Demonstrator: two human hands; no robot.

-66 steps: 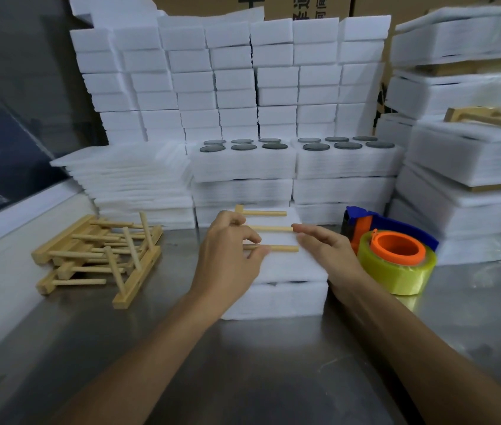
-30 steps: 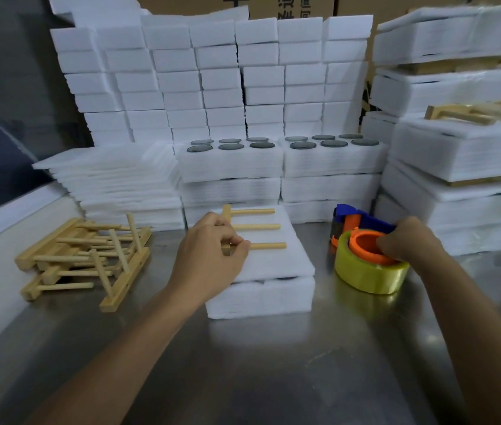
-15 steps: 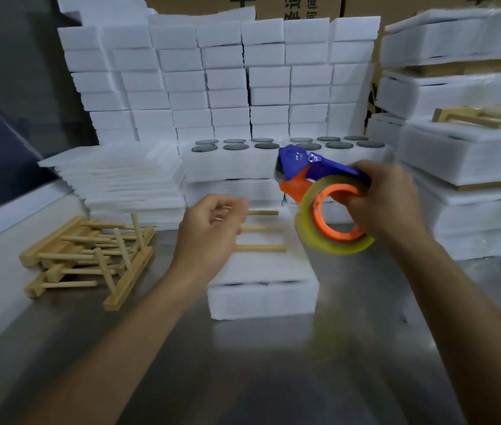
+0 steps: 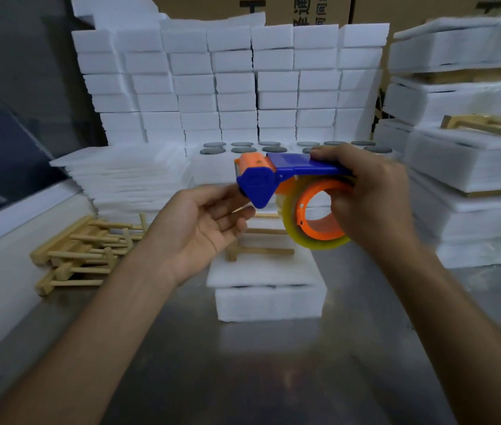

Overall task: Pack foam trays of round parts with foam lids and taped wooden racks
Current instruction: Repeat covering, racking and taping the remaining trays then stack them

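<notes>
Sitting on the steel table [image 4: 273, 378] is the foam tray [image 4: 269, 302] under its foam lid [image 4: 261, 271], with a wooden rack [image 4: 261, 240] lying on top. Above it, the right hand [image 4: 372, 197] is gripping the tape dispenser [image 4: 289, 191], fingers curled through the roll. The left hand [image 4: 203, 225] is reaching palm-up, fingers loosely spread, fingertips at the dispenser's blue nose. Spare racks [image 4: 86, 250] are lying at left.

Packing station in a warehouse or workshop, steel table [image 4: 273, 378], walls of stacked white foam blocks [image 4: 231, 84], foam sheets [image 4: 126, 173], cardboard cartons [image 4: 304, 10] behind, wooden racks [image 4: 83, 250] piled at the left
</notes>
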